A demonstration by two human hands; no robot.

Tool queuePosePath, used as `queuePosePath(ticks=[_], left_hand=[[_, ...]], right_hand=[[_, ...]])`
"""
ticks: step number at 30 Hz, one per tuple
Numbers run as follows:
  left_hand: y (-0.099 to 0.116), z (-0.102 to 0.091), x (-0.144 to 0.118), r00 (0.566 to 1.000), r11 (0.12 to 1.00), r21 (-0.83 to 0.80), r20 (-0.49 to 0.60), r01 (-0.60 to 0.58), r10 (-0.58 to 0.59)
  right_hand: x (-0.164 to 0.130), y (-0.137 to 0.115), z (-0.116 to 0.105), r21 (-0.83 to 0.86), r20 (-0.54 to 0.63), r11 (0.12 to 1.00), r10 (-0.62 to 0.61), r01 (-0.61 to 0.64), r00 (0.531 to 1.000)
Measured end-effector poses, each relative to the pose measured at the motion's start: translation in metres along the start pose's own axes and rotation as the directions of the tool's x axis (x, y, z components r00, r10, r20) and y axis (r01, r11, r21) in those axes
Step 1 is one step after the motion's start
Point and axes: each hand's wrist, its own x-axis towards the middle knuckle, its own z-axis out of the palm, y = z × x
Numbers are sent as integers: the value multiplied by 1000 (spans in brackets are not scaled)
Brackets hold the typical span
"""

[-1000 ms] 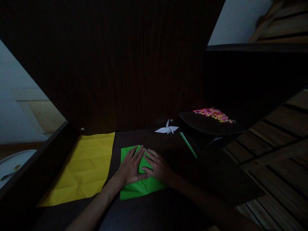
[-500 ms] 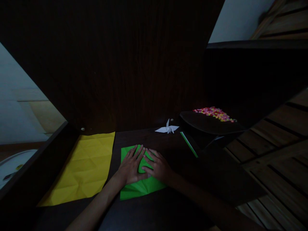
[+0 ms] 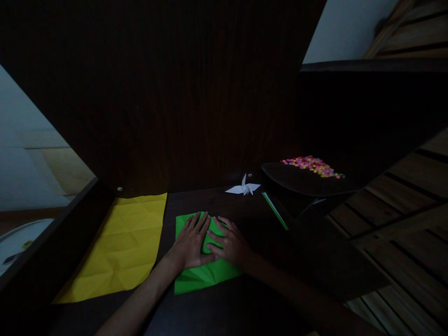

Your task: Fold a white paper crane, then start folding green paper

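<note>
Green origami paper: flat on the dark table, centre, creased. Left hand and right hand: both spread flat, fingers extended, pressing the sheet, thumbs nearly touching. Yellow creased sheet: just left. White paper crane: behind. Coloured beads: far right, on a dark tray.

Green paper, creased. Yellow paper with a grid of fold lines. White paper crane. Pink-yellow speckled beads on a black tray. Dark brown wood-grain desk.
</note>
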Motion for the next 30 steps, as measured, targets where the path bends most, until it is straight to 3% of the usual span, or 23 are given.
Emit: queuePosePath(ticks=[10, 30], left_hand=[[-3, 5, -1, 998, 998, -27, -4, -64, 64], [3, -9, 8, 994, 1000, -16, 112, 12, -10]], right_hand=[[0, 0, 1, 1, -22, 1000, -1, 1, 1000], [0, 0, -2, 20, 19, 1000, 11, -12, 1000]])
